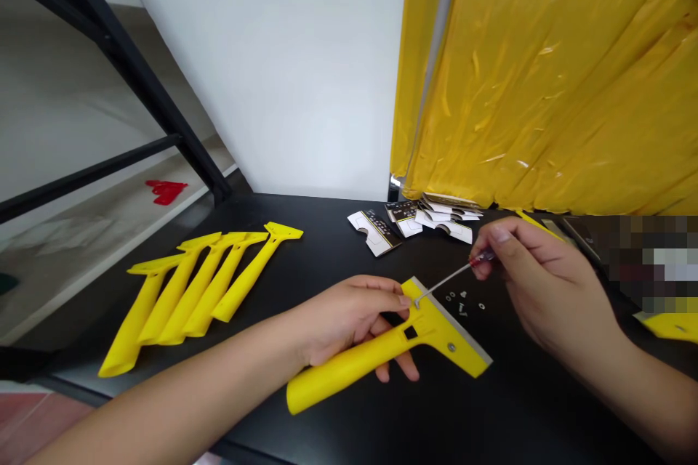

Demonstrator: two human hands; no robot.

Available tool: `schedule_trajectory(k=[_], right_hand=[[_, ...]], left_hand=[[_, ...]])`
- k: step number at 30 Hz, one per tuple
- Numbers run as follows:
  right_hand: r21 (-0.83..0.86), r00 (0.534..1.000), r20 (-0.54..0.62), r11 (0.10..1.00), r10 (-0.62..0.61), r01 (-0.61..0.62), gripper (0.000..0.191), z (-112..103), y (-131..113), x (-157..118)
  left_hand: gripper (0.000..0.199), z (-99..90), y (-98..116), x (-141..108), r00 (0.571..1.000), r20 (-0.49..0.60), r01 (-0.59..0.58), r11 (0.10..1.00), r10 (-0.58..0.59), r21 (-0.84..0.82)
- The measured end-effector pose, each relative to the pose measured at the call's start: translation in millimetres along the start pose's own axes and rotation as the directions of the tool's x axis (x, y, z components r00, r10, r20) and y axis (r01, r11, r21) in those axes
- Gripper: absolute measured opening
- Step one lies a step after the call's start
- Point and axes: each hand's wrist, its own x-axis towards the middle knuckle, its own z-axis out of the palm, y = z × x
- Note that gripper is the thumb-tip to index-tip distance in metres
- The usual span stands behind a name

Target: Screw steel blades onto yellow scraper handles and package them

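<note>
A yellow scraper [349, 367] with a metal blade along its wide head lies across my left hand [354, 312]. My left fingers are closed around its neck, with the thumb near a screw hole. In my right hand [523, 276] I grip a screwdriver [444, 282] by its small dark red handle. Its tip touches the scraper's head beside my left thumb. A screw [451, 347] sits in the other end of the head. Several tiny screws and washers [463, 309] are scattered on the black table just beyond the blade.
Several yellow scraper handles [185, 290] lie in a row at the left on the black table [327, 247]. Printed cards [376, 232] are piled at the back. Yellow plastic sheeting [545, 73] hangs behind, beside a white panel [294, 73]. Another yellow piece [673, 323] lies at far right.
</note>
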Motion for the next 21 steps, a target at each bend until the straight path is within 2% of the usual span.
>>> schedule_trajectory(k=[8, 21], right_hand=[[0.008, 1.000, -0.006, 1.000, -0.023, 0.023, 0.024, -1.0, -0.6, 1.4], [-0.009, 0.999, 0.005, 0.999, -0.034, 0.035, 0.025, 1.4, -0.3, -0.2]], left_hand=[[0.021, -0.9, -0.6, 0.6, 1.000, -0.008, -0.005, 1.000, 0.005, 0.004], [0.025, -4.0, -0.1, -0.2, 0.997, 0.061, 0.044, 0.999, -0.043, -0.014]])
